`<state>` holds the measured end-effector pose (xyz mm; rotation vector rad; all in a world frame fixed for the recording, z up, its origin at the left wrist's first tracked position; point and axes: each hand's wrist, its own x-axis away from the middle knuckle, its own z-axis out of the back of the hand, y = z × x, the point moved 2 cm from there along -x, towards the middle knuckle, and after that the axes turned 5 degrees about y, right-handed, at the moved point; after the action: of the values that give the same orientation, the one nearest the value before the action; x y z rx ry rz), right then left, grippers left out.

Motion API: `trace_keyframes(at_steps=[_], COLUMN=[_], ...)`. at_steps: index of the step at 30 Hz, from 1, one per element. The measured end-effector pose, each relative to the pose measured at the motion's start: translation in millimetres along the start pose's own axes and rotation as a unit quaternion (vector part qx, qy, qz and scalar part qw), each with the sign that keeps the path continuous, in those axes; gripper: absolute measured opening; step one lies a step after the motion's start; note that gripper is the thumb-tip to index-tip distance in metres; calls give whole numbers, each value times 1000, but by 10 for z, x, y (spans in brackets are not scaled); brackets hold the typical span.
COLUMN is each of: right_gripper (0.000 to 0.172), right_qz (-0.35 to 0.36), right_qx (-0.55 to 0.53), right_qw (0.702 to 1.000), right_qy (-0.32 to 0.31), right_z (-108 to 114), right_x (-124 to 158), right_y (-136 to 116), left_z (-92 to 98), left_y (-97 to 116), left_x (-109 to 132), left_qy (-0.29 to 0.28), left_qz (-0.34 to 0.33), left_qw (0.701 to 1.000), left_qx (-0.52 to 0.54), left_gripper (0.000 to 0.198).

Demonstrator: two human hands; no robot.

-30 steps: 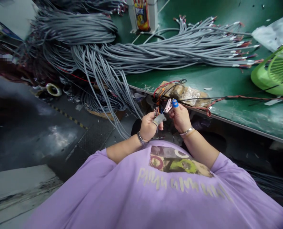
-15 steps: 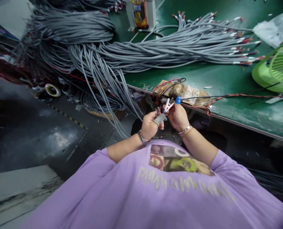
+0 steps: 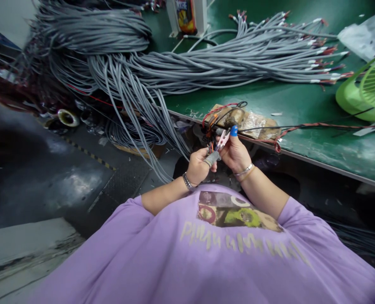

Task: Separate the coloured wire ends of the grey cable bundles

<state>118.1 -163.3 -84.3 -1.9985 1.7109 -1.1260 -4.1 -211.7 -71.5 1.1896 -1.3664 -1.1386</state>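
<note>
Just thin, splayed wires [image 3: 211, 147] by a slender clip [image 3: 223, 139]

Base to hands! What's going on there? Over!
Left hand: holding coloured wires. Right hand: holding pink clip-like tool near them. Tangled cords just beyond, at green table edge.

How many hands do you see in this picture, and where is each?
2: the left hand near the middle, holding coloured wires; the right hand beside it, holding a pink clip-like tool.
</note>
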Motion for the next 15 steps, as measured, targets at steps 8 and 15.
trace_keyframes(at_steps=[8,15], right_gripper=[58,58], right_qz=[-72,-70], right_qx=[-30,-12], right_qw=[997,997], right_qy=[-7,-40], right_z=[47,262], right_x=[67,101], right_y=[10,-30], left_z=[32,171], left_y=[12,-55], left_x=[57,156], left_qy=[2,7], left_qz=[21,36], left_qw=[1000,999], left_qx=[-8,8], left_gripper=[46,42])
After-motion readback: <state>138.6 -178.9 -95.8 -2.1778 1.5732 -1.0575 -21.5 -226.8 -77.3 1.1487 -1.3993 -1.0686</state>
